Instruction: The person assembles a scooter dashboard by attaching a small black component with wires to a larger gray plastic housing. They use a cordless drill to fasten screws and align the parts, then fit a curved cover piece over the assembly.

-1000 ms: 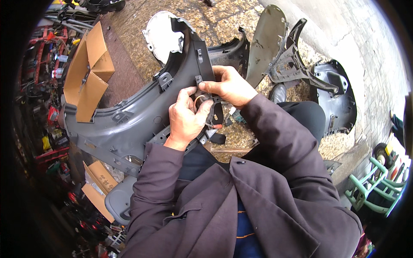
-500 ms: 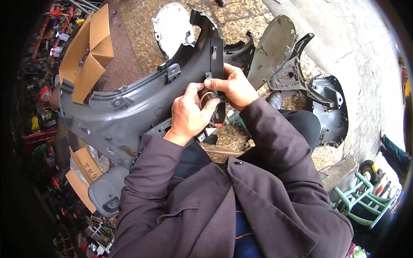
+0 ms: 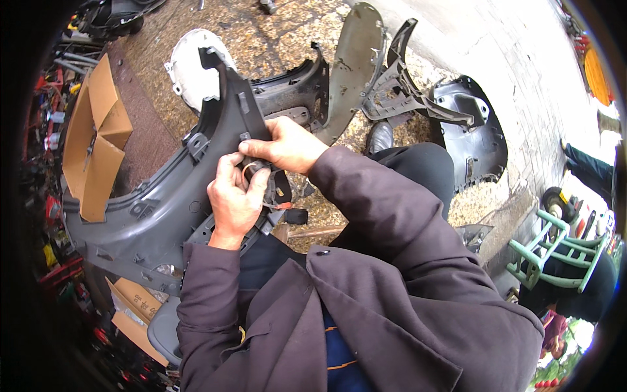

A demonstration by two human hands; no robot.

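Working above speckled stone ground [image 3: 287, 46], beside pale paving [image 3: 522, 91] at the frame's right. Pinching a small dark part [image 3: 253, 163], partly hidden left of centre, in the left hand's [image 3: 234, 202] closed grip; gripping with the right hand [image 3: 292, 145] the edge of a large dark-grey panel [image 3: 166, 225] slanting across the left half. Apparently fiddling with the small part at that edge, so calling for a steady pinch and fine thumb work. Probably needing to avoid the red-ended black piece [image 3: 282, 189] just below and the bent knee [image 3: 421, 170] right of centre. Facing, farther out, an open cardboard box [image 3: 101, 157] at left, a white oval piece [image 3: 196, 65] at upper left, an olive-grey shield [image 3: 356, 59] at top centre and a green stool [image 3: 537, 253] at lower right.
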